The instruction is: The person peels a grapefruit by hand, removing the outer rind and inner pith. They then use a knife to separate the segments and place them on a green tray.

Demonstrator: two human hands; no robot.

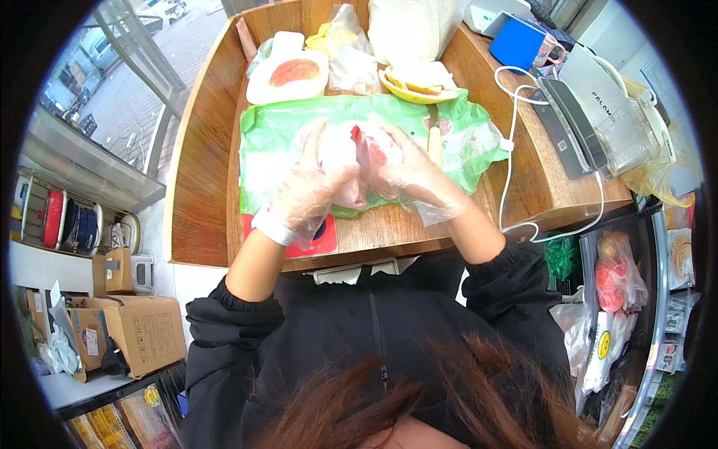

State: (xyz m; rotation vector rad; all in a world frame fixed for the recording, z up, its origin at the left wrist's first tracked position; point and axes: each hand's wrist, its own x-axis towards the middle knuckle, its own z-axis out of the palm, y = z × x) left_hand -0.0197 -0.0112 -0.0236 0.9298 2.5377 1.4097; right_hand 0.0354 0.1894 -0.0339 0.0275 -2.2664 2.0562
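A peeled pomelo [364, 151], its red flesh showing at a split between whitish membranes, is held up between my two hands above a green plastic bag [269, 129] spread on the wooden desk. My left hand [311, 179], in a clear plastic glove, grips its left side. On the right side, my right hand [409, 165] grips it, gloved likewise. A knife with a pale handle [435, 146] lies on the bag just right of my right hand. Thick yellow-green rind [418, 92] rests beyond it. A white tray [255, 84] with a piece of red pomelo flesh stands at the back left.
A crumpled clear bag [353, 62] lies between tray and rind. A red printed card or box [314, 241] is at the desk's front edge. The raised right ledge [561, 185] carries a white cable [507, 168], a dark device and a blue box [516, 45]. Wooden walls border the desk.
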